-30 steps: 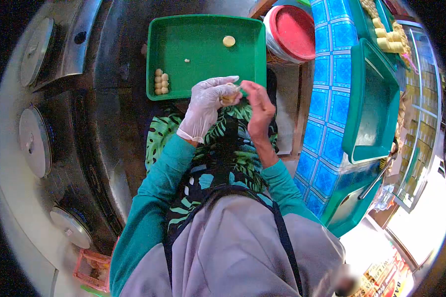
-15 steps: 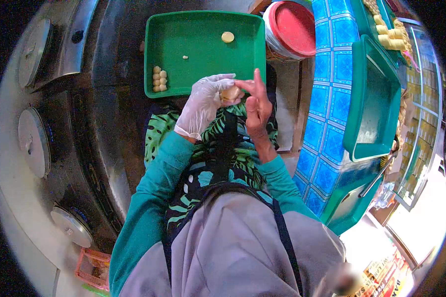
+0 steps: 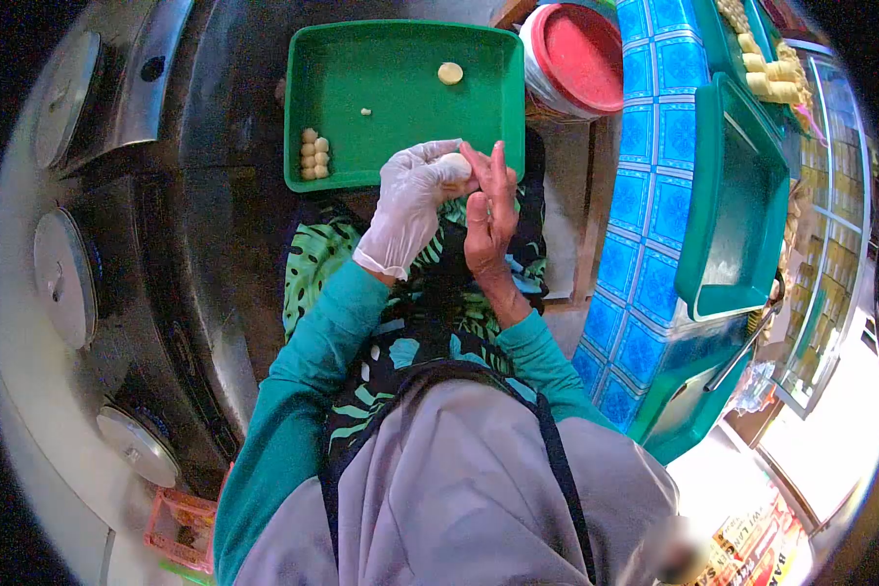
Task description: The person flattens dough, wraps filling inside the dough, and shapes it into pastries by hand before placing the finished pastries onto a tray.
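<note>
My left hand [image 3: 410, 195], in a thin white glove, is closed around a pale dough ball [image 3: 456, 163] whose top shows between thumb and fingers. My right hand [image 3: 491, 210] is bare, its fingers stretched out and touching the left hand beside the ball. Both hands are just over the near edge of a green tray [image 3: 400, 31]. In its near left corner sit several small dough balls [image 3: 314, 156] in two rows. A flat round dough piece [image 3: 450, 73] lies at the far right, and a tiny crumb [image 3: 366, 111] near the middle.
To the right stands a bucket with a red lid [image 3: 581, 59], then a blue tiled counter [image 3: 635, 215] bearing green trays [image 3: 737, 205]. Pale rolled pieces [image 3: 774, 78] lie at its far end. On the left is a dark stove with round metal lids [image 3: 66, 278].
My right hand has shifted slightly left, closer to the gloved hand. My left hand has turned and its fingers now wrap more around the dough ball.
</note>
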{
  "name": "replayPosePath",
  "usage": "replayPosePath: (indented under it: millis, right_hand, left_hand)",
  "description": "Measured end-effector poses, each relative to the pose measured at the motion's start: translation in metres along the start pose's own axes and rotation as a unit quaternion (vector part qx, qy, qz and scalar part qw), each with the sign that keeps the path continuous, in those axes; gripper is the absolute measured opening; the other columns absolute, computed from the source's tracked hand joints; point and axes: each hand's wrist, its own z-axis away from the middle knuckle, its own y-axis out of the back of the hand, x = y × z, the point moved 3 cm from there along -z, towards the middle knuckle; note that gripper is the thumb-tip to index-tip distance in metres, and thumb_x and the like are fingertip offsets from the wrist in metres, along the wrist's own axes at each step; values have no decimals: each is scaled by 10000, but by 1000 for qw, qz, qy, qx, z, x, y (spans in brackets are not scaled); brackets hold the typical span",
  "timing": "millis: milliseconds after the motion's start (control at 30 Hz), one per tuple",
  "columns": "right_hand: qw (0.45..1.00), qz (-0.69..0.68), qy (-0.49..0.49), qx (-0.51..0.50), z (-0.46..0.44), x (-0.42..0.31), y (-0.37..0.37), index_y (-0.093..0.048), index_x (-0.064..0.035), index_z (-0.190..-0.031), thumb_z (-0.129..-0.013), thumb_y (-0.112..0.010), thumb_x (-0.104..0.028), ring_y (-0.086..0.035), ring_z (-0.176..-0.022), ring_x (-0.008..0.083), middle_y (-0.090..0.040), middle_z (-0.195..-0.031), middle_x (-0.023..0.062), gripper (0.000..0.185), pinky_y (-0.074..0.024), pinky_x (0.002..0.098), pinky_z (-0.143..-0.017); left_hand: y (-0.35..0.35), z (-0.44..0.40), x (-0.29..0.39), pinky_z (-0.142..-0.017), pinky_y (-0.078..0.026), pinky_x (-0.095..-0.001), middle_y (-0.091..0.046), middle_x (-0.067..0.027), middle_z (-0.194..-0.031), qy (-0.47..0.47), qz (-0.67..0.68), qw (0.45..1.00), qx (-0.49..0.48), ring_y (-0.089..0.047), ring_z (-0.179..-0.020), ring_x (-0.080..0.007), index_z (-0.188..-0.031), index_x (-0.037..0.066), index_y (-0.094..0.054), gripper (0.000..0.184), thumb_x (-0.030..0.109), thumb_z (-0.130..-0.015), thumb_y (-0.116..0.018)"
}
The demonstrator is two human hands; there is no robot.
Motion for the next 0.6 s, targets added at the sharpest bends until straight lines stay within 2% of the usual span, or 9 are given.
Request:
replayPosePath:
  millis: [67, 167, 267, 300, 367, 433, 467, 533, 600]
  right_hand:
    - [998, -37, -41, 15, -3, 0, -2, -320, 40, -1465, -1036, -386, -372, -488, -1170, 311, -606, -1300, 171, 599, -338, 426, -1048]
    - [997, -66, -39, 28, -7, 8, -9, -330, 36, -1465, -1044, -362, -384, -477, -1173, 296, -615, -1287, 167, 595, -330, 418, -1049]
    - [996, -62, -62, 30, -18, 10, -10, -326, 33, -1469, -1051, -322, -405, -479, -1171, 270, -634, -1265, 148, 605, -329, 405, -1053]
    - [996, -62, -62, 30, -20, 13, -11, -326, 33, -1469, -1051, -322, -405, -479, -1171, 270, -634, -1265, 148, 605, -329, 405, -1053]
    - [985, -143, -101, 5, -25, 21, -11, -308, 26, -1480, -1055, -280, -431, -483, -1174, 245, -644, -1253, 133, 625, -322, 392, -1065]
    - [980, -155, -126, -11, -27, 21, -12, -318, 23, -1477, -1055, -258, -446, -483, -1185, 230, -649, -1247, 125, 634, -316, 379, -1077]
    - [980, -164, -112, -26, -29, 19, -13, -332, 25, -1469, -1053, -260, -456, -492, -1181, 232, -652, -1240, 131, 640, -323, 380, -1073]
    - [979, -172, -97, -41, -29, 20, -13, -346, 26, -1462, -1051, -262, -466, -500, -1177, 233, -654, -1233, 137, 647, -331, 381, -1070]
    - [977, -183, -108, 5, -25, 20, -10, -408, 20, -1431, -1048, -269, -471, -524, -1141, 221, -662, -1214, 143, 638, -344, 381, -1065]
  left_hand:
    - [0, 2, -2, -764, -576, -325, -675, -147, -1027, -5, 22, 1000, 0, -685, -839, -218, -1123, -61, -601, 305, -9, -828, -662]
    - [-3, 3, -1, -792, -566, -305, -670, -149, -1040, -21, 55, 998, -30, -677, -898, -218, -1125, -64, -600, 319, -37, -810, -648]
    - [-4, 0, -1, -870, -548, -333, -654, -119, -1130, -49, 46, 996, -57, -659, -982, -209, -1177, -59, -580, 387, -4, -804, -670]
    - [-3, 1, 3, -872, -546, -344, -654, -111, -1130, -86, -50, 991, -88, -656, -985, -207, -1174, -54, -581, 366, 26, -827, -667]
    - [0, 3, 9, -874, -543, -355, -654, -103, -1130, -120, -146, 975, -118, -653, -987, -206, -1172, -48, -582, 348, 57, -850, -665]
    - [7, 5, 5, -858, -546, -371, -659, -99, -1128, 40, 45, 998, -24, -655, -969, -206, -1153, -46, -588, 303, 118, -903, -640]
    - [5, 6, 4, -867, -550, -378, -665, -119, -1113, 29, 2, 1000, -3, -658, -979, -217, -1181, -53, -578, 310, 144, -943, -602]
    - [0, 11, 3, -872, -552, -379, -666, -131, -1106, 17, 17, 1000, -5, -660, -985, -220, -1207, -56, -566, 319, 120, -942, -591]
    - [-4, 13, 4, -877, -554, -380, -667, -142, -1099, 7, 32, 999, -6, -661, -991, -224, -1233, -59, -555, 331, 96, -941, -579]
